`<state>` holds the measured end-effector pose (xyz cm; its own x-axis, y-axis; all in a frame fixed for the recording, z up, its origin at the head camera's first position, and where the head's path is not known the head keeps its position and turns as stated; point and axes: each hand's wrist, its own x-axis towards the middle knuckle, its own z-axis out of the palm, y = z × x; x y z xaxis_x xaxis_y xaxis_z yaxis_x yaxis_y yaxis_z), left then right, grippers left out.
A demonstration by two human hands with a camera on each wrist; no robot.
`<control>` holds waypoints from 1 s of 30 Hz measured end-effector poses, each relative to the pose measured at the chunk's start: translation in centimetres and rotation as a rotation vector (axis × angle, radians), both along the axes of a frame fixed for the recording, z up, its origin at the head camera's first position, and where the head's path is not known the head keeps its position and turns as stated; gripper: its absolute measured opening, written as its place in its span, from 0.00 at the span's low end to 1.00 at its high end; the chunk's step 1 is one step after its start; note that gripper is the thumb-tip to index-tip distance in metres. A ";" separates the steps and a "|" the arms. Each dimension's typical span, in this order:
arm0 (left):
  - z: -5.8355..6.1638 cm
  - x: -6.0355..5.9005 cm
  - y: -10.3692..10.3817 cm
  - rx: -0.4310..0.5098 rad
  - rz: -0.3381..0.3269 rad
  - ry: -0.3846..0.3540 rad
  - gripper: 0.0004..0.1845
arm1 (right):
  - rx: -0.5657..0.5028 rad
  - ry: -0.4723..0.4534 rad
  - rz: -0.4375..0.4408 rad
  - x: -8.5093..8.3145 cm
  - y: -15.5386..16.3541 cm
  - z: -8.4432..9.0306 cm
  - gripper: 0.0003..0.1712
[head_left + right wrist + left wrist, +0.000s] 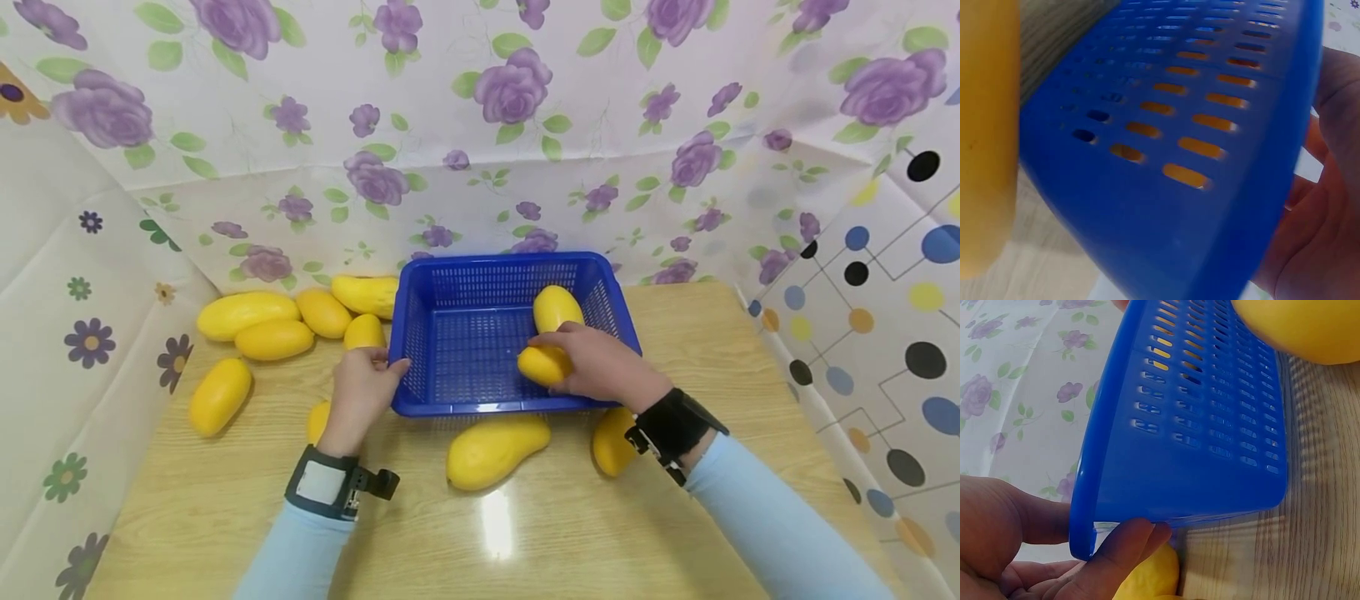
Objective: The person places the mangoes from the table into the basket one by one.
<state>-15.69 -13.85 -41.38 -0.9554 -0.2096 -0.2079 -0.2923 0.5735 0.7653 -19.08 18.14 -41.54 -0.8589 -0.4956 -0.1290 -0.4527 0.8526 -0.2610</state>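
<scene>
Setting: a staged recording booth, not a lived-in room. A wood-grain surface (750, 367) is enclosed on three sides by hung sheets. The backdrop (480, 125) at 12 o'clock carries purple roses with green leaves. The sheet (67, 333) at 9 o'clock shows small flowers on white. The sheet (885, 333) at 3 o'clock shows coloured dots joined by lines. Visible creases and sheet joins indicate temporary cloth or plastic walls. Both forearms carry strapped wrist cameras (337, 482).
</scene>
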 end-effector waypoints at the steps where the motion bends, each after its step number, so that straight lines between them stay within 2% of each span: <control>1: 0.0 0.0 0.0 0.001 0.001 0.000 0.20 | 0.006 -0.006 -0.004 0.0 -0.1 -0.1 0.37; 14: -0.3 -0.2 0.0 -0.001 0.001 0.019 0.19 | 0.056 -0.042 0.003 -0.9 -0.4 -1.2 0.33; 30: -0.2 -0.1 0.0 0.001 -0.001 0.004 0.19 | 0.079 -0.076 0.058 -0.9 -0.7 -1.1 0.36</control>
